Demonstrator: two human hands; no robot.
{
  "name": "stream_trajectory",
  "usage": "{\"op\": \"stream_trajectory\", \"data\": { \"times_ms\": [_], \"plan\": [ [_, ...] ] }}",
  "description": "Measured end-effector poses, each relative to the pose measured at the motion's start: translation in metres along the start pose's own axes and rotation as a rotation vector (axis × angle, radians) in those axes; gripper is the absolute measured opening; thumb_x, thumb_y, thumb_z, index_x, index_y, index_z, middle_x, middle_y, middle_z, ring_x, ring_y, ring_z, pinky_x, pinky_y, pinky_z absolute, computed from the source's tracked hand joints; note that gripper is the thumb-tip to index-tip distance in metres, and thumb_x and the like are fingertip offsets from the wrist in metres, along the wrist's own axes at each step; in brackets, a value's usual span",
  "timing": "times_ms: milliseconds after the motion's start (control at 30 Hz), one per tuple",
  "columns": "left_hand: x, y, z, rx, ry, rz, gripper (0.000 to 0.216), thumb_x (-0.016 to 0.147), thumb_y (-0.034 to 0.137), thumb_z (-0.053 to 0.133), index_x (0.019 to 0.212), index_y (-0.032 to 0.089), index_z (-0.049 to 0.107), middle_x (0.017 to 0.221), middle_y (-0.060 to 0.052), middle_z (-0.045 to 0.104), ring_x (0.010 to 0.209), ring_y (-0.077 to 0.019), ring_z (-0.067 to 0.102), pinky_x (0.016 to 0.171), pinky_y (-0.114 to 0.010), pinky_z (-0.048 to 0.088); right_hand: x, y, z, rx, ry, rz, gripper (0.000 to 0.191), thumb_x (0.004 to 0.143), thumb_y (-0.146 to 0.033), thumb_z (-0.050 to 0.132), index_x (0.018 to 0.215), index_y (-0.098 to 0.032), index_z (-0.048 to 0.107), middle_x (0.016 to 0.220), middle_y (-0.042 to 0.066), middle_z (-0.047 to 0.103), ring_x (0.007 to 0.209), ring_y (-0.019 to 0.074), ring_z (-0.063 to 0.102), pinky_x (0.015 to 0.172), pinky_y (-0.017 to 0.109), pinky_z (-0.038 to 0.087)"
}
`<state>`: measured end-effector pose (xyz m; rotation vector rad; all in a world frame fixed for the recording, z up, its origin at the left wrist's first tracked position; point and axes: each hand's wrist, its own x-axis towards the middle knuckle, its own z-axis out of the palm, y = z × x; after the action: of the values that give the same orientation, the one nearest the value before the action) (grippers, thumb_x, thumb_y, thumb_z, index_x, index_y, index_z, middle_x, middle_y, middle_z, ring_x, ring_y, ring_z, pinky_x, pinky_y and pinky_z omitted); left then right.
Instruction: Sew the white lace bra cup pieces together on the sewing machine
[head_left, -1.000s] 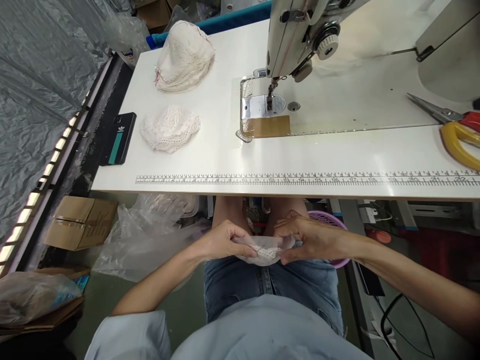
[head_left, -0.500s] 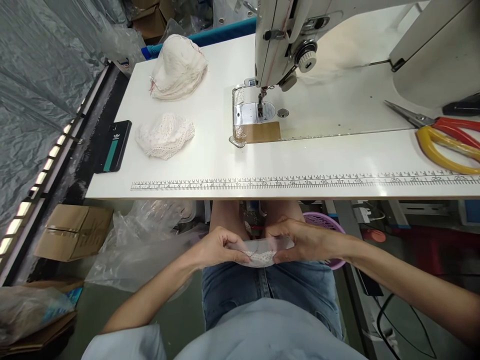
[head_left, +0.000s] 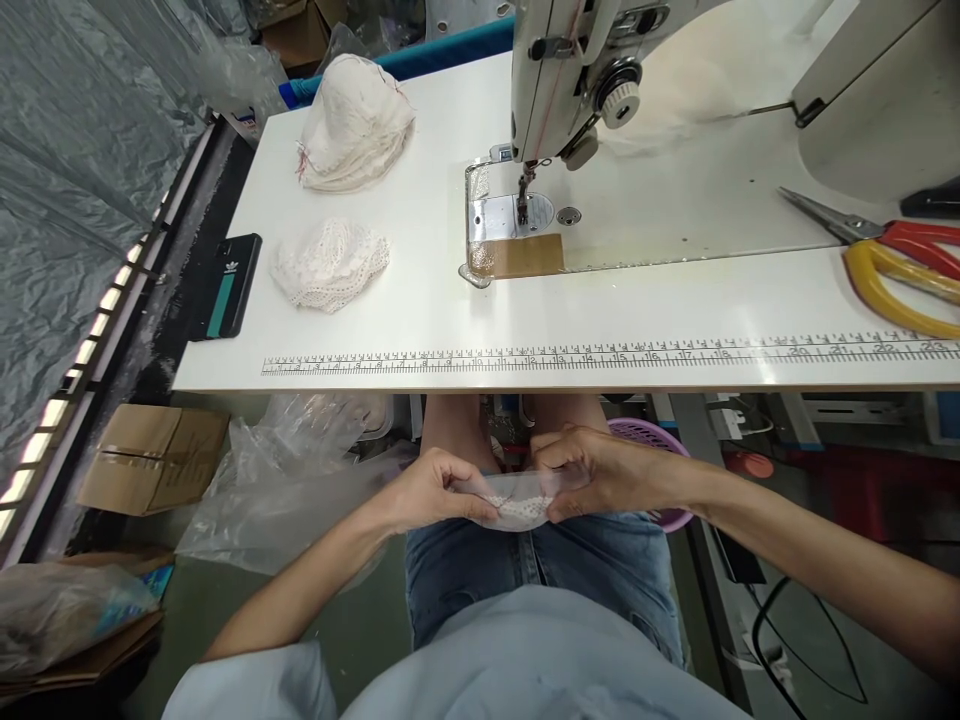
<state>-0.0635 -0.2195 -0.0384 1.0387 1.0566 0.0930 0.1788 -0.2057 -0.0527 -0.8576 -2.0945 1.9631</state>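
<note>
Over my lap, in front of the table edge, a sheer white fabric piece with a lace band [head_left: 519,507] is stretched between both hands. My left hand [head_left: 441,490] pinches its left end between thumb and fingers. At the other end my right hand [head_left: 581,472] grips it with thumb below and curled fingers above. The fabric sags slightly in the middle, and parts of it are hidden by the fingers. On the white table a lacy white piece [head_left: 330,265] lies in front of a stack of white cup-shaped fabric pieces [head_left: 356,125].
A sewing machine [head_left: 555,80] stands over the table, its needle above the metal plate. Red and yellow scissors [head_left: 892,250] lie at right, and a dark phone [head_left: 227,288] at left. A printed ruler [head_left: 600,358] runs along the front edge. Below are a purple basket [head_left: 652,436] and a cardboard box [head_left: 154,458].
The view has shifted slightly. Both hands keep their grip in nearly the same place, while the fabric's lace band looks narrower and more curved between them.
</note>
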Motion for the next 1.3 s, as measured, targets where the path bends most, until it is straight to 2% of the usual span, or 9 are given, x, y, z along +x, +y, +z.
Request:
{"op": "stream_trajectory", "data": {
  "times_ms": [300,400,533,633,733,867,1067,1167,1300],
  "plan": [
    [0.006,-0.006,0.005,-0.044,-0.005,0.009,0.022,0.060,0.029,0.078,0.074,0.012,0.074,0.068,-0.004,0.071,0.063,-0.0124,0.063,0.063,-0.022,0.050,-0.001,0.002,0.001,0.142,-0.042,0.066,0.025,0.077,-0.040,0.066,0.077,-0.015,0.065,0.073,0.001,0.061,0.065,0.0136,0.055,0.055,0.023,0.038],
    [0.007,-0.006,0.007,-0.018,-0.002,0.016,0.025,0.062,0.032,0.077,0.076,0.012,0.074,0.070,-0.005,0.070,0.064,-0.0126,0.062,0.063,-0.022,0.049,-0.001,0.003,0.001,0.201,-0.063,0.074,0.030,0.078,-0.042,0.064,0.084,-0.014,0.070,0.079,0.004,0.065,0.072,0.0167,0.059,0.062,0.025,0.043],
    [0.008,-0.003,0.009,-0.003,-0.001,0.004,0.027,0.061,0.032,0.077,0.075,0.011,0.074,0.066,-0.003,0.068,0.061,-0.0114,0.059,0.059,-0.021,0.045,-0.001,0.004,0.002,0.164,-0.055,0.104,0.031,0.080,-0.043,0.063,0.084,-0.014,0.071,0.079,0.005,0.066,0.073,0.0177,0.060,0.062,0.026,0.043],
    [0.009,-0.001,0.011,-0.037,0.006,-0.012,0.025,0.060,0.031,0.077,0.073,0.010,0.073,0.064,-0.002,0.067,0.059,-0.0100,0.057,0.058,-0.020,0.044,0.004,0.004,0.007,0.118,-0.034,0.047,0.030,0.078,-0.043,0.064,0.087,-0.015,0.070,0.077,0.003,0.065,0.070,0.0160,0.058,0.059,0.024,0.039],
    [0.010,0.000,0.012,-0.030,0.032,-0.014,0.025,0.061,0.032,0.076,0.071,0.009,0.073,0.058,0.001,0.062,0.054,-0.0072,0.050,0.054,-0.019,0.038,0.010,0.007,0.012,0.104,0.008,-0.006,0.029,0.081,-0.042,0.062,0.078,-0.014,0.069,0.067,0.001,0.060,0.062,0.0135,0.053,0.055,0.024,0.036],
    [0.007,-0.003,0.009,0.001,0.004,-0.007,0.029,0.061,0.038,0.076,0.068,0.010,0.073,0.050,0.004,0.052,0.050,-0.0052,0.040,0.049,-0.019,0.028,0.013,0.008,0.014,0.151,-0.007,-0.022,0.029,0.082,-0.040,0.060,0.072,-0.014,0.067,0.063,0.000,0.057,0.061,0.0127,0.051,0.056,0.025,0.036],
    [0.006,-0.005,0.005,-0.029,-0.074,0.006,0.029,0.061,0.034,0.077,0.079,0.011,0.074,0.065,0.000,0.064,0.059,-0.0083,0.050,0.058,-0.020,0.038,0.013,0.003,0.011,0.222,-0.036,0.022,0.024,0.082,-0.036,0.061,0.075,-0.015,0.069,0.067,0.001,0.059,0.063,0.0130,0.053,0.059,0.024,0.038],
    [0.007,0.004,0.002,0.055,-0.135,0.048,0.035,0.060,0.034,0.078,0.087,0.012,0.073,0.070,0.000,0.066,0.063,-0.0096,0.053,0.060,-0.019,0.039,0.014,0.000,0.011,0.218,-0.051,0.037,0.025,0.082,-0.036,0.060,0.076,-0.014,0.070,0.068,0.002,0.061,0.063,0.0137,0.054,0.058,0.025,0.039],
    [0.009,0.017,0.001,0.253,-0.110,0.102,0.034,0.062,0.041,0.075,0.077,0.011,0.072,0.058,0.003,0.057,0.056,-0.0069,0.045,0.050,-0.017,0.030,0.015,-0.003,0.013,0.174,-0.049,0.040,0.028,0.082,-0.038,0.059,0.073,-0.014,0.068,0.064,0.000,0.057,0.059,0.0122,0.051,0.055,0.024,0.036]
  ]
}}
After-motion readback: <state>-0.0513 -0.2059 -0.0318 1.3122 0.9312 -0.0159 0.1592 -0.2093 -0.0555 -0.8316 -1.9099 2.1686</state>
